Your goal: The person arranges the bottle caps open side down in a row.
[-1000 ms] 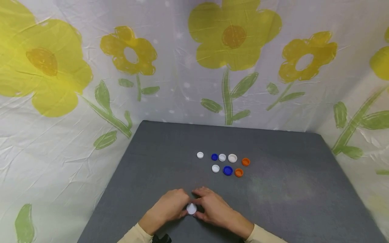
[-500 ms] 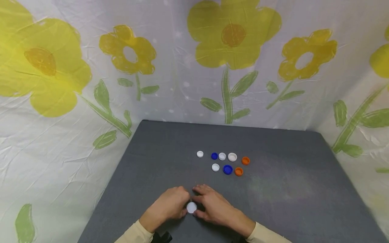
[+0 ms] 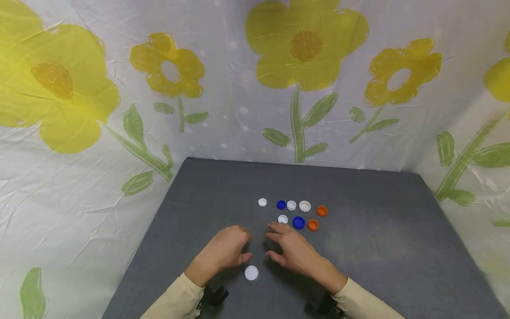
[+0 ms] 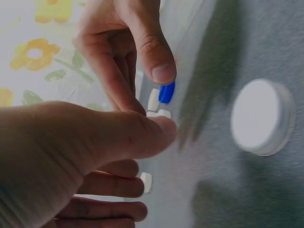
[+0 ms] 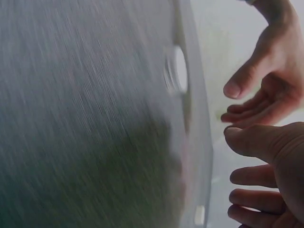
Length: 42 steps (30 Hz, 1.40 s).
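A white round cap (image 3: 251, 273) lies on the grey table near the person. In the left wrist view the cap (image 4: 255, 115) has a flat top and a paler ring beneath; whether it is one piece or two stacked I cannot tell. My left hand (image 3: 226, 249) hovers beyond it to the left, fingers loosely bent, holding nothing. My right hand (image 3: 294, 249) is raised to the right, its fingers spread and without anything in them. In the head view its fingertips slightly overlap a small white cap (image 3: 283, 218). Both hands are apart from the near cap.
Farther back lie a large blue cap (image 3: 298, 222), a small blue cap (image 3: 281, 204), two orange caps (image 3: 313, 225) and several white caps (image 3: 304, 206). A white flower-printed sheet (image 3: 223, 133) hangs around the grey table (image 3: 378, 266).
Both hands have let go of the near white cap, moved forward and spread apart. The cap stays in place, and the farther caps have not moved.
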{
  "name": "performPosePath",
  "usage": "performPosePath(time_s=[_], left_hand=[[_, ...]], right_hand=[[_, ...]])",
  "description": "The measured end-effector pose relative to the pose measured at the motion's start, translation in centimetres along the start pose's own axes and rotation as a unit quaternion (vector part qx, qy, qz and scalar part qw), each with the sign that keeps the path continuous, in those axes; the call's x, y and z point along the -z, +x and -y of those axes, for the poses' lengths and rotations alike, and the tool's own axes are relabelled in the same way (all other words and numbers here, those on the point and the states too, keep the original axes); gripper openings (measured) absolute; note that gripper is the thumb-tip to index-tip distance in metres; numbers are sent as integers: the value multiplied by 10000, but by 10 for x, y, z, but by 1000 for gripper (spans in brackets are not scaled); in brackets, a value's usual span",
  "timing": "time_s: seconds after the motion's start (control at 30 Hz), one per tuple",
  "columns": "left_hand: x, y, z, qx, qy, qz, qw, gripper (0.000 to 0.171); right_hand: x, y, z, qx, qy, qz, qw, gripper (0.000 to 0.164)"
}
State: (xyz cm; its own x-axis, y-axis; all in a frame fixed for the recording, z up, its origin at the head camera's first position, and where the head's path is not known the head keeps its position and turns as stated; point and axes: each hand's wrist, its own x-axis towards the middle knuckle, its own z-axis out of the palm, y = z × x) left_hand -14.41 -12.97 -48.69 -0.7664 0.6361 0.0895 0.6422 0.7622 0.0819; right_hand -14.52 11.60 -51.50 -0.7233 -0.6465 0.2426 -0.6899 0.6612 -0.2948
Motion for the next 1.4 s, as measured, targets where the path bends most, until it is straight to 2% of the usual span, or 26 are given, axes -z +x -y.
performPosePath(time_s=[0.23, 0.43, 0.6, 0.93, 1.4], left_hand=[[2, 20, 3, -141, 202, -217, 9995, 35], [6, 37, 5, -205, 122, -339, 9991, 36], [5, 50, 7, -243, 60, -325, 9992, 38], [-9, 75, 11, -203, -127, -239, 9994, 35], [-31, 101, 9, -133, -65, -329, 9993, 29]], right_hand=[[15, 5, -22, -226, -84, -305, 9992, 47], [24, 6, -38, -521, -102, -464, 9975, 48], [25, 7, -46, -535, -157, -521, 9971, 47], [25, 9, -56, -667, -158, -587, 9959, 47], [13, 13, -69, -560, -383, -728, 9950, 39]])
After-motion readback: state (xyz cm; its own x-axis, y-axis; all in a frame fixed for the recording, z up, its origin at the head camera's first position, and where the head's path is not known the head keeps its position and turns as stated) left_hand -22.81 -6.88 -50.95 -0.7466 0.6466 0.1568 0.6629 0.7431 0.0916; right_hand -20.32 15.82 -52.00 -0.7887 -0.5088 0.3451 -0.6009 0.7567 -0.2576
